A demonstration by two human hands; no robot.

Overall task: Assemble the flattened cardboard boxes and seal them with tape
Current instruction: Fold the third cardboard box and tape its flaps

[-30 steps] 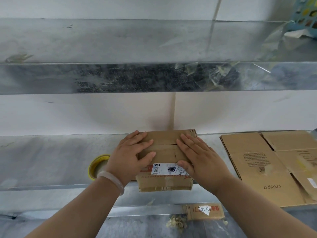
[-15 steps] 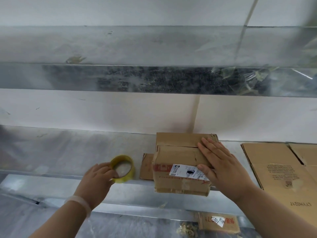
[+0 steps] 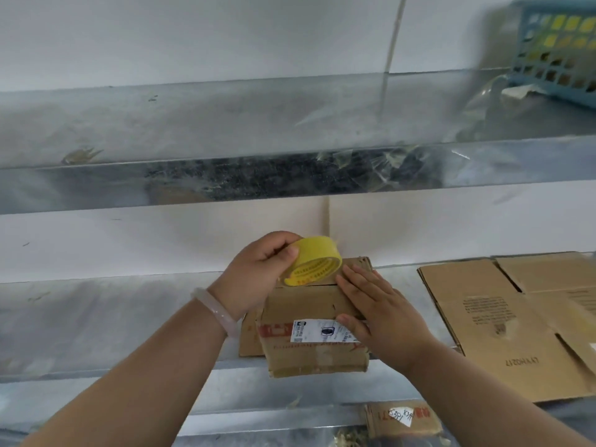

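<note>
I judge the step in hand to be taping the closed flaps of the box (image 3: 309,350), and doing it well means pinning those flaps level before any tape lands. My right hand (image 3: 380,314) lies flat on the box top, fingers straight and pressing, the thumb at the edge of the white label (image 3: 319,330). My left hand (image 3: 254,275) has its grip closed round the yellow tape roll (image 3: 311,261), thumb on the outer face and fingers curled behind. I cannot make out the free end of the tape, so I would find it first, stick it low on the far side, then draw the roll toward me along the seam while the flat hand slides clear.

The box sits at the front lip of the metal shelf (image 3: 96,317), overhanging it a little, directly under the right palm. The roll hangs over the box's far-left corner, just beside the right fingertips; whether it touches the cardboard I cannot tell. The flattened boxes (image 3: 503,324) lie to the right, apart from both hands
</note>
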